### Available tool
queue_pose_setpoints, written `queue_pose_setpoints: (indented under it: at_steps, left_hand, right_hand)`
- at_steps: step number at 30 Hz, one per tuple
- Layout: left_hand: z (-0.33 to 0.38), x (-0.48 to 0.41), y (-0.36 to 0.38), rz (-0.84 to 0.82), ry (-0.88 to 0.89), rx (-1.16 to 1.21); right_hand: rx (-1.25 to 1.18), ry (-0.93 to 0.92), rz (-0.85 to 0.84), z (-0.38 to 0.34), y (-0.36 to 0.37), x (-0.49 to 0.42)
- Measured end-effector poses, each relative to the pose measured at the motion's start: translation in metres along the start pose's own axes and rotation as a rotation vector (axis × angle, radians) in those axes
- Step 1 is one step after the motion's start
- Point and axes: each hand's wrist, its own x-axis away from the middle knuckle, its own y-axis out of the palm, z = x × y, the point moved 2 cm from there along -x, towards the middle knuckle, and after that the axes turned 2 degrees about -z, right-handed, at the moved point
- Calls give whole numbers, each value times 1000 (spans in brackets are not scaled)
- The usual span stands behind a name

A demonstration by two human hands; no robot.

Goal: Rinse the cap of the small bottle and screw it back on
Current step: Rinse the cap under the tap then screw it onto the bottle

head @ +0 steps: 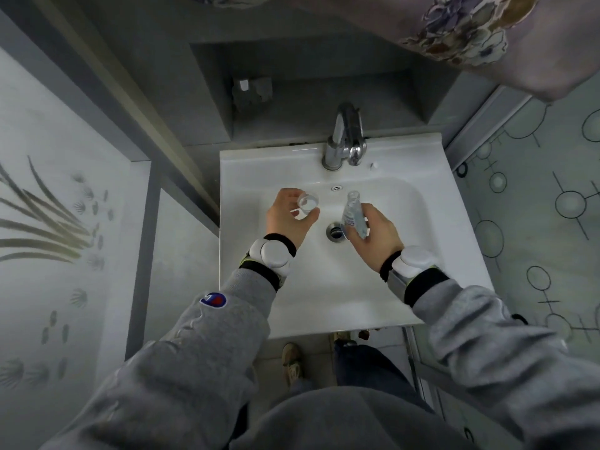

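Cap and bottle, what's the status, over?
Left hand holds cap. Right hand grips open bottle over sink. Cap off. No water visible from tap.

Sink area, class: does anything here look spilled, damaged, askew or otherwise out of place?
Nothing stands out. The white ceramic sink shows no spill or crack, and no water is visibly running from the chrome tap. The left hand holds the small clear cap; the right hand holds the open clear plastic bottle, tilted over the basin.

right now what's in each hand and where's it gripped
Left hand pinches the clear cap by its rim at the fingertips. Right hand wraps the small bottle around its lower body, open neck free.
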Motion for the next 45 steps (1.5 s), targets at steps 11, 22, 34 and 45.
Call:
queue_pose_setpoints:
  at_steps: [11, 22, 34, 45]
  left_hand:
    - [-49, -89, 15, 75, -71, -193]
    - [-66, -147, 18, 162, -126, -319]
    - [-70, -152, 22, 182, -209, -493]
    - [-34, -98, 127, -387, 274, -627]
  right_hand:
    - [24, 10, 12, 48, 10, -37]
    - [37, -9, -14, 64, 13, -70]
    - [35, -5, 35, 74, 13, -79]
    - [97, 39, 110, 96, -7, -70]
